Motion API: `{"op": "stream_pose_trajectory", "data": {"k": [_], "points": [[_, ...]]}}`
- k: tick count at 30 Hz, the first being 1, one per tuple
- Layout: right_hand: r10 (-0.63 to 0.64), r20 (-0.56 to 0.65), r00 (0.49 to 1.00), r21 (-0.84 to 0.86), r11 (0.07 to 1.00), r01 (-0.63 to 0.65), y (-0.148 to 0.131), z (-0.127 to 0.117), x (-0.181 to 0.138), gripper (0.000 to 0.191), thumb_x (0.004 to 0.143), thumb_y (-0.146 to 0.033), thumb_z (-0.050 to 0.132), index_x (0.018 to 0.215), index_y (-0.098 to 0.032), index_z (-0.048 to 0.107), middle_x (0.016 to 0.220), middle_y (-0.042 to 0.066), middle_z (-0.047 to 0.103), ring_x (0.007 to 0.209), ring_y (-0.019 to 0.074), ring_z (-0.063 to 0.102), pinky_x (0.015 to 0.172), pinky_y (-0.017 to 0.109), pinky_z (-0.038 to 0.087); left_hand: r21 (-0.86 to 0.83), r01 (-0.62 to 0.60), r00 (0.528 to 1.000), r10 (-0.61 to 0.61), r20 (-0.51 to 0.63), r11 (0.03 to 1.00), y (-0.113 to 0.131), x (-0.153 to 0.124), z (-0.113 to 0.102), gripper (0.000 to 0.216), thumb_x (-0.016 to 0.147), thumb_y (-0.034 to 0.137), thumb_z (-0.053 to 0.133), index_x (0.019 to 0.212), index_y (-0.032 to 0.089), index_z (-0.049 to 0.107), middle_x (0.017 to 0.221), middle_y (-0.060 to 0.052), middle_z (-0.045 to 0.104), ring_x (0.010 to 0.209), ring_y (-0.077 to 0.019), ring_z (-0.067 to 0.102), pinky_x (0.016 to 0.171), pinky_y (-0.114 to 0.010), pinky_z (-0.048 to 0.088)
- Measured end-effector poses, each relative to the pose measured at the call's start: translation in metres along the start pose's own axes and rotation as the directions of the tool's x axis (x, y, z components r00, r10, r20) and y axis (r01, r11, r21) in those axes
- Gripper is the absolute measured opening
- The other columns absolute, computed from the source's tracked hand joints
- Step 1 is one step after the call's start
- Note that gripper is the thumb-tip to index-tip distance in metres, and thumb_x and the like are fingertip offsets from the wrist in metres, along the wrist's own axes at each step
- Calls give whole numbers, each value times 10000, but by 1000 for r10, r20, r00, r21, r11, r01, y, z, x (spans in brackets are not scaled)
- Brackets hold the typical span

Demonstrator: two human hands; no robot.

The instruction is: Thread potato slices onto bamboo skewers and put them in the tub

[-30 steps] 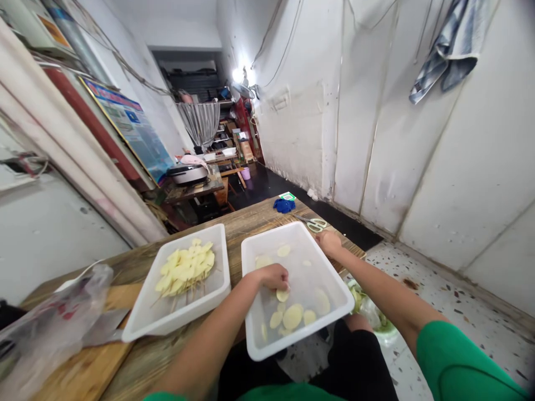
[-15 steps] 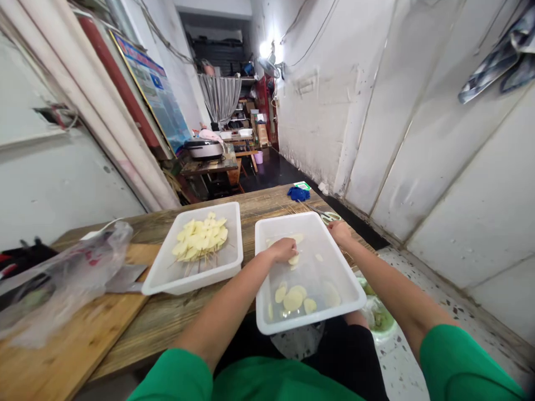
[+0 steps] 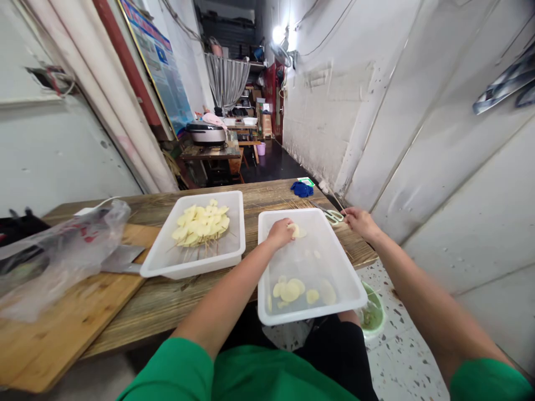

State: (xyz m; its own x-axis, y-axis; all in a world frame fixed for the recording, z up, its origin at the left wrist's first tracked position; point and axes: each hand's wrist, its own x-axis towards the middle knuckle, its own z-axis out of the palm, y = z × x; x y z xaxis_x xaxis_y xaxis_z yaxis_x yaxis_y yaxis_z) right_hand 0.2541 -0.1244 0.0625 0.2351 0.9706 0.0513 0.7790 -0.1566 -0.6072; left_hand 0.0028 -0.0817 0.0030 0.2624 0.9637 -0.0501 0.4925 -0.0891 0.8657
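Observation:
My left hand (image 3: 281, 233) is over the far part of the right white tray (image 3: 309, 316), its fingers pinching pale potato slices (image 3: 295, 229). Beyond that tray's right edge, my right hand (image 3: 361, 221) grips a thin wooden skewer (image 3: 336, 199), which slants up and away to the left. Several loose slices (image 3: 290, 289) lie in the near part of the same tray, seemingly in water. In the left white tray (image 3: 242, 225) is a heap of skewered potato slices (image 3: 201, 224), with stick ends pointing toward me.
Loose skewers (image 3: 296, 204), scissors (image 3: 333, 216) and a blue cloth (image 3: 301, 189) lie behind the right tray. On the left are a wooden board (image 3: 75, 320), a cleaver (image 3: 125, 256) and a plastic bag (image 3: 90, 239). A green basin (image 3: 378, 312) stands below, right.
My right hand has moved right and away from the tray's edge, and a skewer now shows in it. My left hand has lifted slightly, with slices visible at its fingertips.

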Motion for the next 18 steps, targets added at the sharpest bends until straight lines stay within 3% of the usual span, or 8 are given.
{"op": "stream_pose_trajectory", "data": {"k": [1, 3, 6, 9, 11, 14, 18], "points": [[-7, -2, 1000, 183, 983, 7, -7, -4, -11, 287, 800, -146, 408, 1027, -124, 583, 666, 11, 609, 492, 81, 485, 486, 189, 376, -81, 5, 1000, -7, -22, 997, 0, 1, -1, 127, 813, 168, 499, 906, 146, 583, 793, -37, 644, 587, -105, 620, 540, -181, 439], [-39, 78, 996, 515, 857, -7, -21, -6, -41, 224, 772, -208, 460, 974, -150, 538, 602, -28, 555, 429, 69, 446, 426, 184, 357, -229, 8, 996, -27, -79, 973, 0, 1, -3, 105, 811, 193, 525, 871, 141, 594, 774, -33, 640, 605, -108, 628, 540, -177, 450], [-91, 263, 961, 671, 733, -114, -37, 8, -89, 229, 725, -316, 534, 906, -179, 505, 517, -68, 517, 332, 57, 357, 331, 175, 255, -450, 32, 986, -102, -132, 892, 3, 1, -5, 110, 814, 220, 545, 843, 130, 601, 772, -54, 643, 626, -124, 638, 565, -199, 478], [-105, 327, 939, 645, 751, -141, -40, 28, -126, 371, 776, -415, 466, 1055, -170, 480, 444, -89, 503, 282, 60, 284, 311, 178, 193, -618, 48, 982, -152, -116, 784, 5, 2, -6, 106, 822, 205, 539, 857, 127, 600, 779, -73, 653, 635, -132, 639, 592, -227, 497], [-124, 283, 951, 582, 810, -68, -39, 38, -139, 425, 794, -413, 439, 1109, -133, 494, 391, -102, 455, 301, 65, 283, 346, 185, 224, -677, 51, 976, -180, -122, 734, 7, 4, -6, 81, 805, 159, 549, 866, 130, 592, 766, -68, 653, 623, -124, 630, 584, -224, 491], [-178, 253, 951, 484, 875, 35, -35, 44, -145, 420, 805, -381, 420, 1071, -92, 568, 367, -99, 410, 353, 75, 334, 428, 202, 299, -741, 58, 962, -235, -138, 669, 8, 5, -8, 98, 776, 109, 572, 869, 138, 565, 736, -51, 643, 610, -113, 619, 572, -213, 482], [-188, 273, 944, 385, 920, 72, -31, 47, -144, 449, 829, -337, 362, 1119, -74, 582, 368, -86, 436, 380, 100, 391, 486, 228, 344, -834, 77, 971, -231, -62, 546, 11, 3, -10, 91, 819, 140, 542, 907, 150, 521, 771, -62, 649, 656, -137, 648, 605, -247, 506]]}}
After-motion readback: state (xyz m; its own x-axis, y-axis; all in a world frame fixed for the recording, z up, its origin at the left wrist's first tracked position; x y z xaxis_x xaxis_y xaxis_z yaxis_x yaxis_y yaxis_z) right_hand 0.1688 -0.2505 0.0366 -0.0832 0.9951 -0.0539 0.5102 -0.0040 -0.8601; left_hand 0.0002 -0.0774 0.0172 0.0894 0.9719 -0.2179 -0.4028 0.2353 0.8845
